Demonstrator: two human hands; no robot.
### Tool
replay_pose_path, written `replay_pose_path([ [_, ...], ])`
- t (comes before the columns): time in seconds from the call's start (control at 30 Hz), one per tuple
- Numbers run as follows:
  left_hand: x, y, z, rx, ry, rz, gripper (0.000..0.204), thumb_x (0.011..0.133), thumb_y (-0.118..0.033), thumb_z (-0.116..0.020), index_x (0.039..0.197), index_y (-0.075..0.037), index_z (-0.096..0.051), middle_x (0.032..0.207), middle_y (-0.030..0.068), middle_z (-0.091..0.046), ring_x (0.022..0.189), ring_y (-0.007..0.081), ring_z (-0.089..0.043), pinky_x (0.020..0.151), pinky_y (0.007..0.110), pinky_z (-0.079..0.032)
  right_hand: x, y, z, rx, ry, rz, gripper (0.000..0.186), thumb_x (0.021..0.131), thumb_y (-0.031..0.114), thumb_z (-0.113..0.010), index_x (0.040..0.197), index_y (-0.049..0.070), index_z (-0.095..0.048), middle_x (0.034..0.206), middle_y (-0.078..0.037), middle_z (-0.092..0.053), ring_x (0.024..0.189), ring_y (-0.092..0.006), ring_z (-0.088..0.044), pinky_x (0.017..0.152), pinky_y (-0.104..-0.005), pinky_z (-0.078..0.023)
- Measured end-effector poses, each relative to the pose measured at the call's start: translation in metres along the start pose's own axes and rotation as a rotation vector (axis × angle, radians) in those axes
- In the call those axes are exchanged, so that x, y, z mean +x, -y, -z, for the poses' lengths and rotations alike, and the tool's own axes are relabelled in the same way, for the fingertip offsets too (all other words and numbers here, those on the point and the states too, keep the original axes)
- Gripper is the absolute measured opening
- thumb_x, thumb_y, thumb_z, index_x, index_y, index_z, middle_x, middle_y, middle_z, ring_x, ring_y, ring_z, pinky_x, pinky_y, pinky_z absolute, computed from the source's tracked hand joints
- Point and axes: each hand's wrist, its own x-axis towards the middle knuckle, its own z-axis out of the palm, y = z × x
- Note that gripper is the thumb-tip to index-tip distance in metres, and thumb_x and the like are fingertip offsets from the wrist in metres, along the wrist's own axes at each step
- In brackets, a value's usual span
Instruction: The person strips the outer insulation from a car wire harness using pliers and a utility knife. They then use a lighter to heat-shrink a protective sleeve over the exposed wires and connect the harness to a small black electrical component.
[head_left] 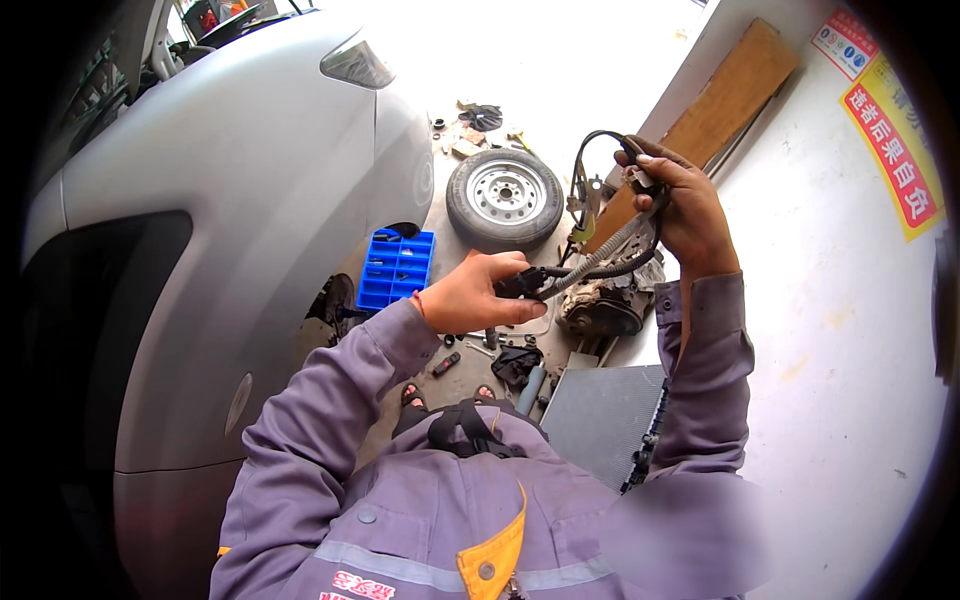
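The left hand [485, 295], thumb stretched out, grips the harness [604, 254]; beyond it, rightward, the right hand [683, 205] clasps it too.

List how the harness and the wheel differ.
The harness is held up between the left hand and the right hand; the wheel lies flat, face up, untouched.
The harness is long, thin and bent; the wheel is round and thick.
The harness has loops and branching strands; the wheel is one solid disc shape.
Both show black and grey parts.
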Motion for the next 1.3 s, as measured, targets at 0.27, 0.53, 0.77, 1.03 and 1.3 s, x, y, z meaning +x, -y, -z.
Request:
replay_pose_path([
  [0.27, -0.003, 0.005, -0.004, -0.009, -0.108, 0.047, 0.026, 0.085, -0.012, -0.076, 0.103, 0.002, -0.065, 0.092, 0.0008, -0.05, 0.087, 0.0099, -0.049, 0.076, 0.027, -0.041, -0.001, -0.014, -0.003, 0.119, -0.009, 0.017, 0.035, 0.102, 0.006, -0.047, 0.132, -0.01, -0.052, 0.112, -0.019, -0.067, 0.082, -0.0177, -0.063, 0.06, -0.0263, -0.054],
  [0.53, -0.002, 0.015, -0.001, -0.227, -0.122, 0.078, 0.033, 0.088, -0.029, -0.077, 0.096, 0.001, -0.067, 0.085, 0.0035, -0.063, 0.083, 0.0078, -0.058, 0.072, 0.025, -0.048, 0.013, -0.034, 0.013, 0.251, 0.034, 0.031, 0.032, 0.103, 0.009, -0.046, 0.128, -0.009, -0.054, 0.108, -0.017, -0.067, 0.083, -0.0171, -0.065, 0.064, -0.0272, -0.057],
  [0.77, 0.001, 0.009, -0.005, -0.313, -0.073, 0.161, 0.037, 0.09, -0.032, -0.076, 0.105, 0.001, -0.067, 0.089, -0.0005, -0.065, 0.083, 0.0055, -0.056, 0.073, 0.023, -0.047, 0.024, -0.054, 0.028, 0.249, -0.05, -0.011, 0.034, 0.097, 0.009, -0.059, 0.126, -0.009, -0.055, 0.1, -0.012, -0.065, 0.081, -0.0169, -0.064, 0.066, -0.0239, -0.055],
  [1.03, 0.007, 0.005, -0.012, -0.263, -0.056, 0.192, 0.039, 0.09, -0.034, -0.076, 0.105, 0.0, -0.067, 0.088, -0.0014, -0.063, 0.082, 0.0054, -0.053, 0.071, 0.024, -0.045, 0.031, -0.066, 0.039, 0.261, -0.101, -0.049, 0.034, 0.097, 0.009, -0.058, 0.126, -0.008, -0.056, 0.097, -0.012, -0.065, 0.075, -0.0157, -0.064, 0.062, -0.0234, -0.054],
  [1.3, 0.012, -0.002, -0.014, -0.297, -0.037, 0.335, 0.039, 0.093, -0.036, -0.071, 0.109, -0.001, -0.068, 0.093, -0.001, -0.063, 0.085, 0.0078, -0.054, 0.075, 0.025, -0.043, 0.032, -0.072, 0.04, 0.253, -0.113, -0.075, 0.031, 0.104, 0.01, -0.044, 0.126, -0.009, -0.054, 0.101, -0.014, -0.068, 0.072, -0.0134, -0.064, 0.062, -0.0228, -0.057],
])
